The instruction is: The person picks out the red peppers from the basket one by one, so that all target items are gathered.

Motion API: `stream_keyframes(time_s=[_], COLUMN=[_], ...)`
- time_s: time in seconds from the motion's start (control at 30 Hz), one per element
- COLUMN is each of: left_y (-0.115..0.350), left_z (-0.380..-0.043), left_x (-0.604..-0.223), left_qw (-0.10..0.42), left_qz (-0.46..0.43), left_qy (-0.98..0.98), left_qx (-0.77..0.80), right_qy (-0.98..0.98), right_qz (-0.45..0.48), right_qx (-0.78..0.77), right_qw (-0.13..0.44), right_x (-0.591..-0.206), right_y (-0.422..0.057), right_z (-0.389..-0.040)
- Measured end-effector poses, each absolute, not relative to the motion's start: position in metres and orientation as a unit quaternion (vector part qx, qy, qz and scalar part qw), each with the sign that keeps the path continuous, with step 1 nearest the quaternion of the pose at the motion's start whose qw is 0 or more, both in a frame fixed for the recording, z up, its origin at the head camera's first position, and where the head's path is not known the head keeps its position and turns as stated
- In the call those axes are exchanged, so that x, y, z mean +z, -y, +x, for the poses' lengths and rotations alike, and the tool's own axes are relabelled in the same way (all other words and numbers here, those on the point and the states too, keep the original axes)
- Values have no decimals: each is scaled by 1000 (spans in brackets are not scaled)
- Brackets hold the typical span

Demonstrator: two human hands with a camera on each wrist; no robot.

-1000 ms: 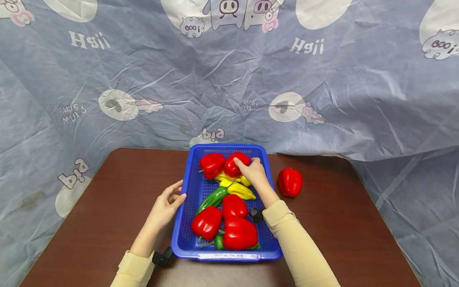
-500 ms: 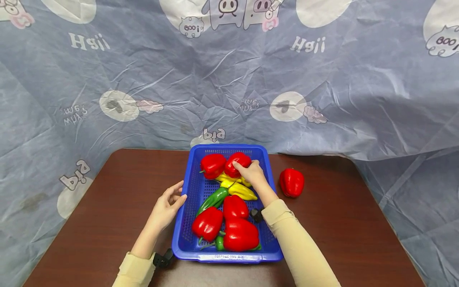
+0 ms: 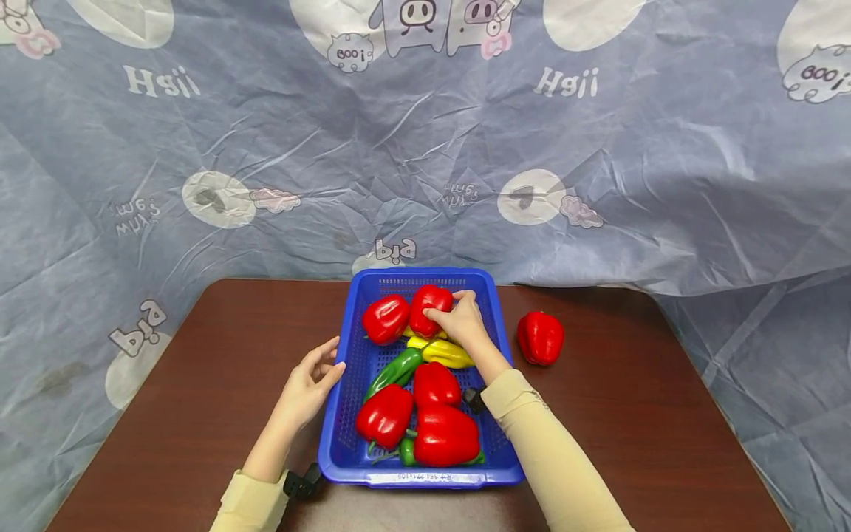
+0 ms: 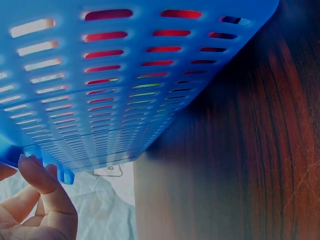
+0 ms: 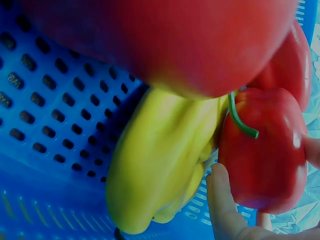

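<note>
In the head view my right hand (image 3: 459, 321) grips a red bell pepper (image 3: 425, 299) between thumb and fingers, near the far end of the blue basket (image 3: 332, 443). The right wrist view shows this red bell pepper (image 5: 262, 160), green stem facing the camera, with fingers on both sides. Another red bell pepper (image 3: 386, 319) lies just left of it. Yellow peppers (image 3: 447, 353) sit on its near side. At the basket's left rim, my left hand (image 3: 307, 380) holds the edge with thumb and fingertips; the left wrist view shows these fingers (image 4: 42, 185) at the lip.
A green pepper (image 3: 395, 372) and several red bell peppers (image 3: 447, 436) fill the near half of the basket. One more red bell pepper (image 3: 540, 338) stands on the brown table (image 3: 631, 414), right of the basket. A grey-blue printed cloth (image 3: 425, 148) hangs behind.
My right hand has shifted the gripped red bell pepper slightly left and turned it. The red bell pepper beside it has been displaced left and nearer. My left hand stays at the rim.
</note>
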State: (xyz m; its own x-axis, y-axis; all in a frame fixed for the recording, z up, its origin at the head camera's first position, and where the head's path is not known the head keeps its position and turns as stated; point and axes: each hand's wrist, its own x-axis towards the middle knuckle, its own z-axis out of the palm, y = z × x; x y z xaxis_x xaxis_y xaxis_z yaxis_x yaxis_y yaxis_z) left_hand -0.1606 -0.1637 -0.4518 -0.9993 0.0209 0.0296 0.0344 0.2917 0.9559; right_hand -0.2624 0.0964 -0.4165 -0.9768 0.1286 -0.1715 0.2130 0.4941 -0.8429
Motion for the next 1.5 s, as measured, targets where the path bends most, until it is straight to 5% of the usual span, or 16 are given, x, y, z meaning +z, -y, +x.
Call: stream_keyframes(time_s=[0.63, 1.5], left_y=[163, 165], left_z=[-159, -159], left_x=[-449, -448], left_qw=[-3, -12], left_qz=[-16, -19], left_qy=[804, 807], left_qx=[-595, -590], right_qy=[-797, -751], right_qz=[63, 108], right_qx=[-600, -643], right_qw=[-35, -108], right_x=[-378, -351], right_y=[-116, -217], right_z=[-250, -219])
